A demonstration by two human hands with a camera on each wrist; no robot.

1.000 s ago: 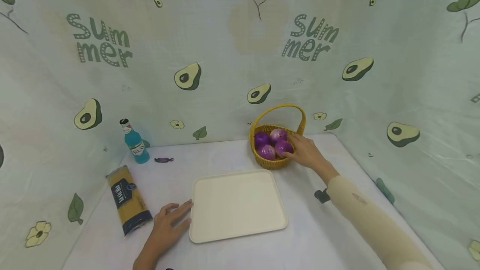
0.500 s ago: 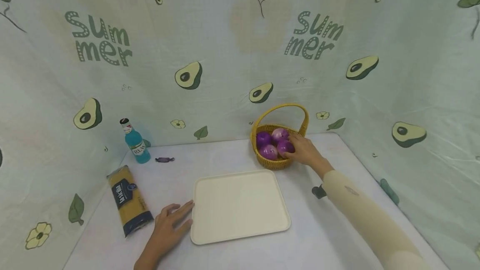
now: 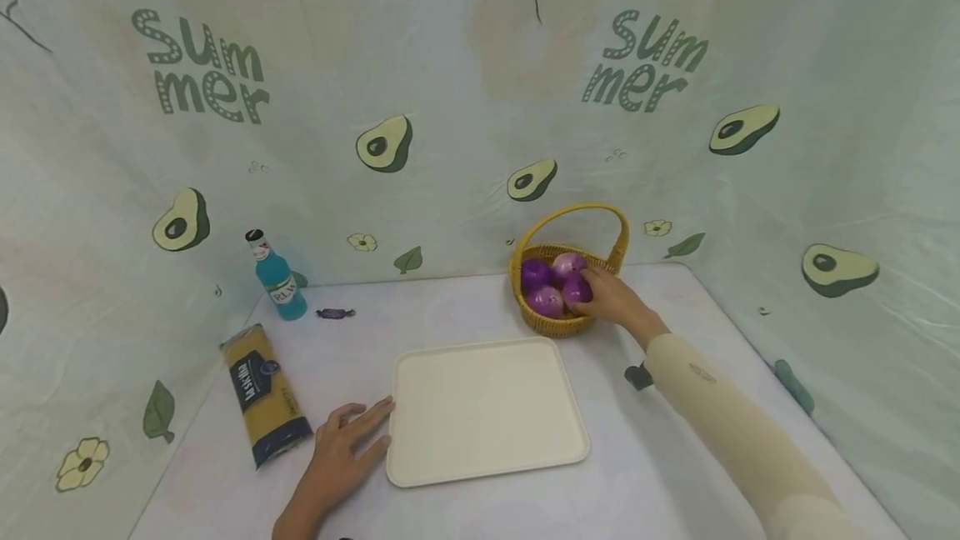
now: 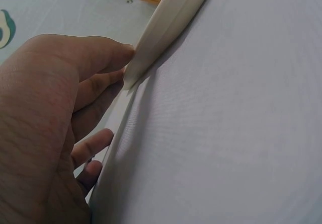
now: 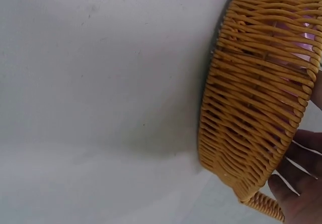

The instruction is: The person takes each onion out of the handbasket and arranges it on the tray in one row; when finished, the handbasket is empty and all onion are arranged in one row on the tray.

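In the head view, my right hand (image 3: 613, 297) reaches over the right rim of the yellow wicker basket (image 3: 553, 327). Its thumb and fingers grip the front right purple onion (image 3: 576, 288), which sits among several others inside. The right wrist view shows the wicker wall (image 5: 256, 83) with fingers bent over its rim; the onion's held part is hidden there. On the left, fingertips of my left hand (image 3: 339, 450) touch the left edge of a cream rectangular tray (image 3: 487, 411), fingers loosely extended. Up close in the left wrist view, thumb and fingertips meet the tray's rim (image 4: 161, 30).
A blue bottle (image 3: 281, 282) stands at the back left, with a small purple wrapped candy (image 3: 335, 313) beside it. A yellow pasta packet (image 3: 264, 394) lies left of my left hand. Patterned cloth (image 3: 450, 107) rises behind the white table (image 3: 450, 315).
My right hand's fingers and thumb have drawn in around the front right onion. The left hand stays at the tray edge; the head view has shifted slightly.
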